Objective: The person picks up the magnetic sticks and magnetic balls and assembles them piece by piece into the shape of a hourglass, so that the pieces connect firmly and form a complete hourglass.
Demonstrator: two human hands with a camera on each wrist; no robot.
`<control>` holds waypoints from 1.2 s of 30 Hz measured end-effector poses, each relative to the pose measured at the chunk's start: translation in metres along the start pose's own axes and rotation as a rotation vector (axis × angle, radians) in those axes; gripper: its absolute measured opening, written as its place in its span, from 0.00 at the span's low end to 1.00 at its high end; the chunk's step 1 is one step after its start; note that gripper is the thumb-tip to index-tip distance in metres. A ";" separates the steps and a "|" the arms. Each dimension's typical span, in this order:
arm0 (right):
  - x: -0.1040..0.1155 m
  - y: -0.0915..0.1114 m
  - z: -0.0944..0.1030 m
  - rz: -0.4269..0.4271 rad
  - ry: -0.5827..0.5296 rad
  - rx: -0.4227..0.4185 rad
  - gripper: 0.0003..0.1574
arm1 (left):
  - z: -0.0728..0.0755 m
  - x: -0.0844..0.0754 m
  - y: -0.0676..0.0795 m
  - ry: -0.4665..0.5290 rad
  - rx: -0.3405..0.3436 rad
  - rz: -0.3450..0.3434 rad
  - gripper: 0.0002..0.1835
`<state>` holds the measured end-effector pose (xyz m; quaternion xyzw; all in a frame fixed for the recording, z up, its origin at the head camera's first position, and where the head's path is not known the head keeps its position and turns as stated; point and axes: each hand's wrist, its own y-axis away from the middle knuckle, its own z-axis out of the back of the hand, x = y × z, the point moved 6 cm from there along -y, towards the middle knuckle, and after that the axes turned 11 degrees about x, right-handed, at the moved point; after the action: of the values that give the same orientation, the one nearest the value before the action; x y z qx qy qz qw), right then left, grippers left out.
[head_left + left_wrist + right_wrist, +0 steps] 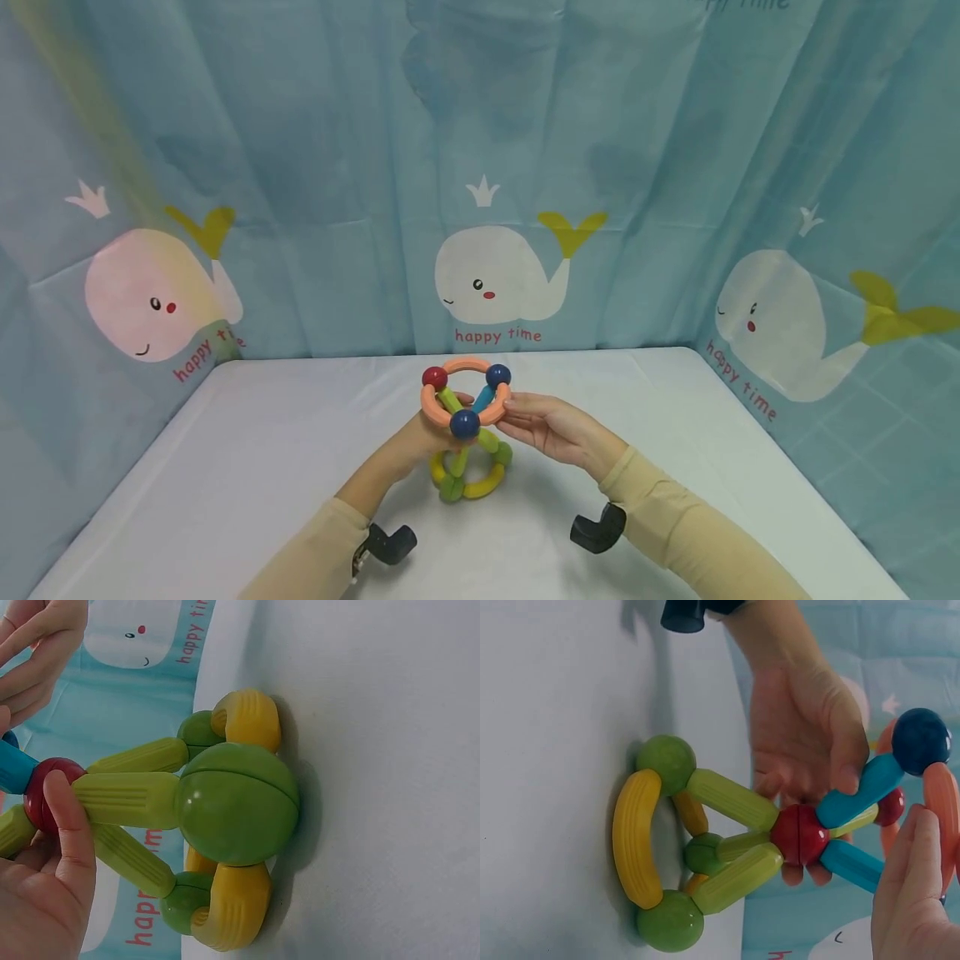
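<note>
A magnetic ball-and-rod toy stands upright on the table. Its base ring has yellow curved rods [636,838] and green balls [238,802]; light green rods [129,799] rise to a red middle ball [800,834]. Above it, blue rods [861,789] and a green one lead to a top ring of orange curved rods [467,364], with dark blue balls [465,424] and a red ball [434,378]. My left hand [422,435] holds the toy's waist, fingers around the red middle ball. My right hand [558,427] pinches the top ring's right-hand orange rod.
White cloth covers the table [247,450]. A blue curtain [337,275] with printed whales encloses its back and sides. Black wrist mounts [597,528] stick out from both sleeves, low over the cloth.
</note>
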<state>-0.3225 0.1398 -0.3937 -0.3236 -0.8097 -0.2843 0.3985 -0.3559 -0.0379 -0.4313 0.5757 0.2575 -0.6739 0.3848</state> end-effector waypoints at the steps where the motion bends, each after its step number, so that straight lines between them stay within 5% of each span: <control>1: 0.000 0.000 0.000 0.000 0.002 0.001 0.36 | 0.000 0.000 0.000 0.002 0.003 0.001 0.30; 24: -0.001 0.002 0.007 0.014 0.080 -0.040 0.30 | 0.001 0.003 0.006 0.001 0.038 -0.020 0.37; 30: -0.001 0.002 0.030 0.012 0.195 -0.084 0.28 | 0.000 0.005 0.013 -0.057 -0.029 -0.072 0.44; 36: -0.009 -0.016 0.037 -0.042 0.502 -0.122 0.30 | 0.000 0.008 0.022 -0.248 -0.200 0.031 0.38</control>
<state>-0.3474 0.1532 -0.4238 -0.2494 -0.6732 -0.4124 0.5608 -0.3379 -0.0522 -0.4367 0.4511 0.2648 -0.7047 0.4793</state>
